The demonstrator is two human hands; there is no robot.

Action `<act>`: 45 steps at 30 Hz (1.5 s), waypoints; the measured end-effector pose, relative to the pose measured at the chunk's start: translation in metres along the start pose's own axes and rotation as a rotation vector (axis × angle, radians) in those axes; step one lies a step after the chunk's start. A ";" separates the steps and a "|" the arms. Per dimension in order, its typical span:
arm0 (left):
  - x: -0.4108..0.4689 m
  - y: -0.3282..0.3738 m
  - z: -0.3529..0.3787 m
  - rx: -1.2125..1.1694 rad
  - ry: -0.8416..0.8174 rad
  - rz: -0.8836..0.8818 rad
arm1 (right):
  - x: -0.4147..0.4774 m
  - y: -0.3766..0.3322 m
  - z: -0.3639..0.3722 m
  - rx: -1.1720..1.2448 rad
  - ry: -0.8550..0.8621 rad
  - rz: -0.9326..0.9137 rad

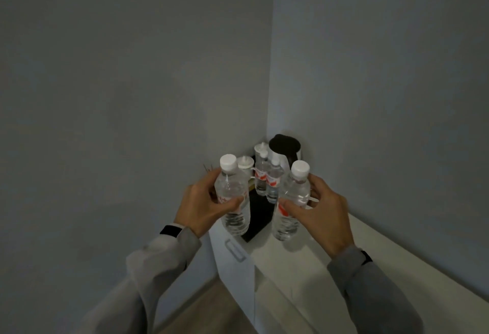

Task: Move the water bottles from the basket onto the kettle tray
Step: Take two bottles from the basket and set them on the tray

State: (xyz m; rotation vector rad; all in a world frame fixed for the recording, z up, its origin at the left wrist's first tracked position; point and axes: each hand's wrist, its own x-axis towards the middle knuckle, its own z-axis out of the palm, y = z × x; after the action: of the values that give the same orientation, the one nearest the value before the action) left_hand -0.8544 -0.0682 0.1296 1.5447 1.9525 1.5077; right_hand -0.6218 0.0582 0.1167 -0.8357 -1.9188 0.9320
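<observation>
My left hand [203, 205] is shut on a clear water bottle [232, 196] with a white cap and red label, held upright above the near left edge of the black kettle tray [258, 218]. A second such bottle [289, 201] is gripped in my right hand [321, 208], over the tray's near right edge. Two more water bottles [262, 175] [274, 180] stand on the tray in front of the black and white kettle [284, 149]. No basket is in view.
The tray sits in the corner of a white cabinet top [317, 267], against two grey walls. Two white lidded cups [244, 165] [260, 148] stand at the tray's back left. A cabinet door handle [234, 250] lies below the tray. Wooden floor [206, 312] shows at the bottom.
</observation>
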 end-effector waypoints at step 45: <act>0.273 -0.288 0.104 -0.095 -0.830 0.013 | 0.140 0.122 0.225 -0.278 0.482 0.762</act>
State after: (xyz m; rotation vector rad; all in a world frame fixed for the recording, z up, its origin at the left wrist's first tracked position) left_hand -1.0643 0.2396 -0.0431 1.7452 1.3585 0.7338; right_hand -0.8558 0.1682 -0.0185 -1.8452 -1.3157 0.7775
